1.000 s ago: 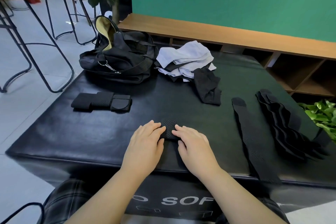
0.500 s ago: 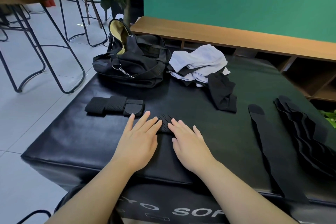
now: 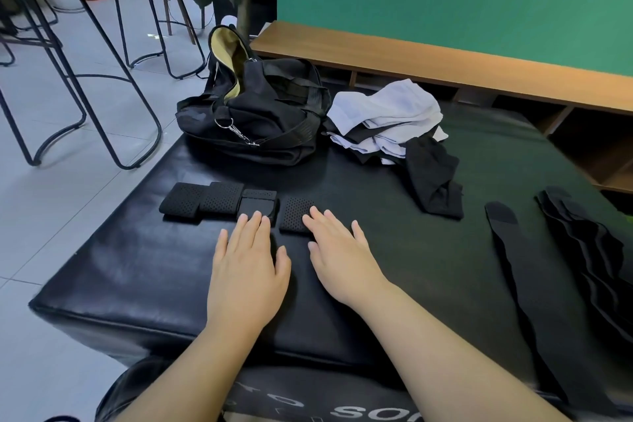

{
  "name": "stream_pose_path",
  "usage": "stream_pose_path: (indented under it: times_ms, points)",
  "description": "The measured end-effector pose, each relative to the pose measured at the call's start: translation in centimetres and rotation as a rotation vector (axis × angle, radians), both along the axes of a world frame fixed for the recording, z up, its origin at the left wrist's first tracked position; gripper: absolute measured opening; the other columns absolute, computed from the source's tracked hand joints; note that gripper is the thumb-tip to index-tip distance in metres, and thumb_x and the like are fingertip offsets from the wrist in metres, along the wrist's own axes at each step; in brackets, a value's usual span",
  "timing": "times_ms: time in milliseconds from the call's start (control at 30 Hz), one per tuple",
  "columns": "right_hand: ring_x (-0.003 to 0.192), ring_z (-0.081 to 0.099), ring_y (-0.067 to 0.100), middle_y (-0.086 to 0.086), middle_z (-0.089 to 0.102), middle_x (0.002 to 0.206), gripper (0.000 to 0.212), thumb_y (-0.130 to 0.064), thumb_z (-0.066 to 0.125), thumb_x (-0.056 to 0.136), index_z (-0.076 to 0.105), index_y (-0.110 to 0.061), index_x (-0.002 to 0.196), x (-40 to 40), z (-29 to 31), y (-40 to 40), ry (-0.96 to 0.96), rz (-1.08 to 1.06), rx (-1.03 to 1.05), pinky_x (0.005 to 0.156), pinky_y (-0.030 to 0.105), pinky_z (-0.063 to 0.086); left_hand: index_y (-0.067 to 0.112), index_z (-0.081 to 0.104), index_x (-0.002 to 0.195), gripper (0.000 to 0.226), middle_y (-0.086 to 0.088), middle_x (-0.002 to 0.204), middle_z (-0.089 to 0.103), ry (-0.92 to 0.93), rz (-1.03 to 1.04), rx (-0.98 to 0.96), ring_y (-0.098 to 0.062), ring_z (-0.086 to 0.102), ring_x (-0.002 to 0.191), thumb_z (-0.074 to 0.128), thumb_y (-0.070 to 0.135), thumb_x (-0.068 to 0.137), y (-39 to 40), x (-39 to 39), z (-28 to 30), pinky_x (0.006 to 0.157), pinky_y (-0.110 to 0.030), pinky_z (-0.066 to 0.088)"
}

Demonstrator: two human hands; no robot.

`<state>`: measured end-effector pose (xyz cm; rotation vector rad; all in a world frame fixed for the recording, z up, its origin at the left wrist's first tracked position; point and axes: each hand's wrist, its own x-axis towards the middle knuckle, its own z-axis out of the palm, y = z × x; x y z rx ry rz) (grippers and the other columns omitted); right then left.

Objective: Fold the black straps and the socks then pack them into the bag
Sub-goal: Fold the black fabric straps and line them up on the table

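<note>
Head view: we see both hands flat, palms down, fingers straight, on the black padded counter (image 3: pixel 113 271). Left hand (image 3: pixel 248 271) holds nothing; its fingertips touch the near edge of the nearest piece in a row of folded straps (image 3: pixel 219 203), which runs off beyond and to the left of that hand. Right hand (image 3: pixel 337 259) also lies open, fingers spread; its index and middle fingertips rest on the right part of a small folded strap (image 3: pixel 295 217), perforated black fabric. This folded strap sits just beyond the gap between the two hands, just beside the right end of the row; whether the two touch we cannot tell.

Right of the right hand, well apart from it, a long unfolded strap (image 3: pixel 510 250) lies flat, running toward the near edge of the counter. Farther right, a stack of black straps (image 3: pixel 582 250) lies fanned.

Beyond the right hand, a black sock (image 3: pixel 433 178) lies crumpled, touching a pile of white and black socks (image 3: pixel 390 120) behind it. Beyond the left hand, past the row, sits the black bag (image 3: pixel 260 123), its mouth open, showing a pale yellow lining.
</note>
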<state>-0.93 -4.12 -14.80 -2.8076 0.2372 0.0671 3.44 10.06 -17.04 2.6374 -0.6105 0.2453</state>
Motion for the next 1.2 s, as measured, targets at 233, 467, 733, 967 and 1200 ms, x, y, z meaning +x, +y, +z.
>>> stream_pose_path:
  times_ms: [233, 467, 733, 967, 1200]
  points:
    - [0.146, -0.001, 0.013, -0.011, 0.004, 0.159, 0.048, -0.026, 0.025, 0.104, 0.015, -0.026, 0.151, 1.2, 0.0, 0.5, 0.011, 0.009, -0.009, 0.117, 0.047, -0.001, 0.011, 0.013, 0.151, 0.064, -0.002, 0.159, 0.004, 0.06, 0.016, 0.058, -0.014, -0.003, 0.146, 0.03, 0.041, 0.097, -0.2, -0.1, 0.5, 0.117, -0.036, -0.004]
    - [0.146, -0.004, 0.012, -0.011, -0.003, 0.16, 0.051, -0.027, 0.022, 0.104, 0.004, -0.026, 0.152, 1.7, -0.1, 0.8, 0.035, 0.037, -0.053, 0.117, 0.048, -0.001, 0.008, -0.005, 0.15, 0.069, -0.006, 0.158, -0.014, 0.094, 0.028, 0.127, -0.016, -0.015, 0.145, 0.02, 0.046, 0.097, -0.4, 0.1, 0.6, 0.118, -0.038, -0.005]
    - [0.146, -0.003, 0.009, -0.004, -0.009, 0.16, 0.057, -0.026, 0.024, 0.104, -0.006, -0.017, 0.151, -0.3, -0.7, 0.4, -0.054, 0.041, -0.007, 0.117, 0.03, -0.001, 0.008, 0.013, 0.15, 0.075, -0.005, 0.159, 0.004, 0.008, -0.064, 0.082, -0.014, -0.003, 0.146, 0.005, 0.049, 0.088, -0.3, 0.0, 0.1, 0.116, -0.032, -0.006]
    - [0.144, 0.0, 0.0, -0.012, 0.001, 0.158, 0.057, -0.018, 0.03, 0.103, 0.002, -0.019, 0.152, -4.2, -0.8, -0.1, -0.17, -0.069, 0.225, 0.118, 0.022, 0.004, -0.001, 0.033, 0.141, 0.064, -0.012, 0.15, 0.032, -0.147, -0.3, 0.222, -0.022, 0.027, 0.14, 0.026, 0.042, 0.094, -0.6, -0.7, -0.5, 0.112, -0.034, 0.008]
    - [0.133, 0.003, -0.014, -0.031, 0.007, 0.14, 0.056, -0.014, 0.033, 0.102, 0.009, -0.026, 0.151, -8.4, -0.3, -0.7, -0.323, -0.352, 0.442, 0.099, -0.003, 0.004, 0.003, 0.033, 0.143, 0.062, -0.009, 0.151, 0.032, -0.214, -0.392, 0.218, -0.021, 0.024, 0.141, 0.025, 0.043, 0.096, -2.7, -4.3, -1.1, 0.109, -0.039, 0.017]
